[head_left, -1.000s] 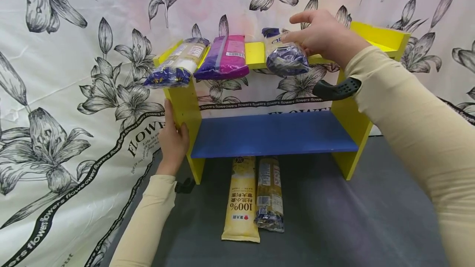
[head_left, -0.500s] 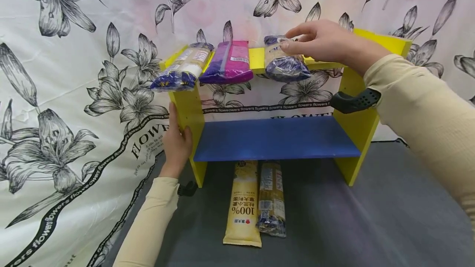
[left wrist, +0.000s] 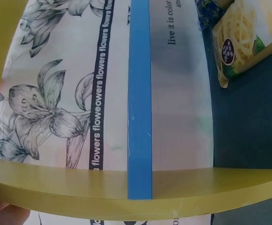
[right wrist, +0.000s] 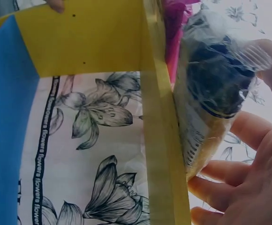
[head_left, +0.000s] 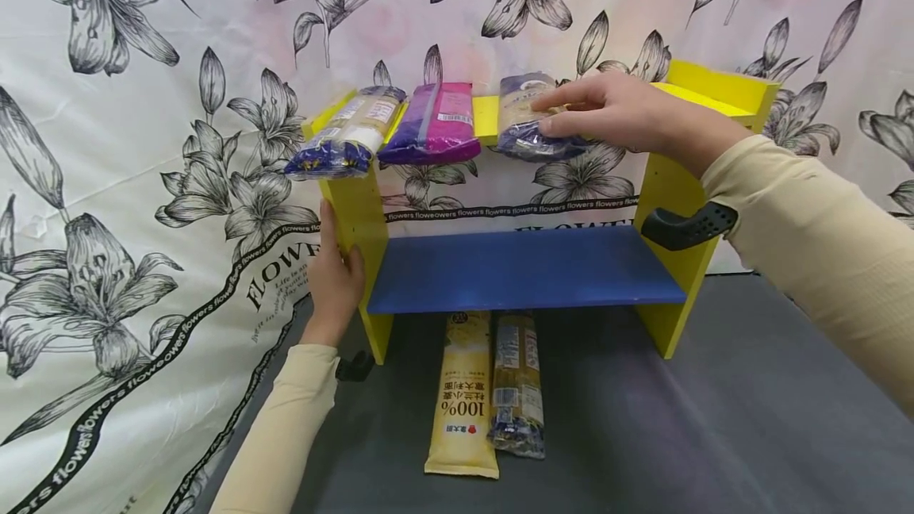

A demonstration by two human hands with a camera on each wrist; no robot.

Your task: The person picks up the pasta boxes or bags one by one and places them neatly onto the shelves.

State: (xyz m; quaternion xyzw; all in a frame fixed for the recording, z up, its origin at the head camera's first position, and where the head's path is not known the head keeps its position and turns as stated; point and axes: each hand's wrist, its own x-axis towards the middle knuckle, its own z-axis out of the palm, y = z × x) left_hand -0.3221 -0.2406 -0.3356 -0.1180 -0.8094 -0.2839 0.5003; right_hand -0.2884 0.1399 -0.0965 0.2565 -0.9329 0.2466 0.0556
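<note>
One yellow shelf unit (head_left: 357,216), standing on a dark grey table (head_left: 607,427), with one blue shelf board (head_left: 524,268) set between its side panels. One left hand (head_left: 333,284), cream sleeve behind it: grasping the left side panel, thumb on one face and fingers on the other. One right hand (head_left: 614,111), likewise sleeved: fingers loose and extended, touching the right side of a clear packet with dark blue ends (head_left: 524,117), not clenched round it. The said packet: lying on the yellow top, rightmost of three, its near end jutting past the front edge. One pink-and-purple packet (head_left: 435,125): middle of the row, a pale strip down its length, a narrow gap between it and the packet at the right hand. One blue-and-clear packet (head_left: 350,129): at the left corner of the top, overhanging likewise. Beneath the blue board, on the table, side by side: one long yellow packet (head_left: 462,403), printed "100%", and one narrow clear packet (head_left: 517,387) with a blue near end, the far ends of both hidden in the head view. One pale cloth (head_left: 400,30), printed with black line-drawn lilies and lettering, hanging behind the unit.
</note>
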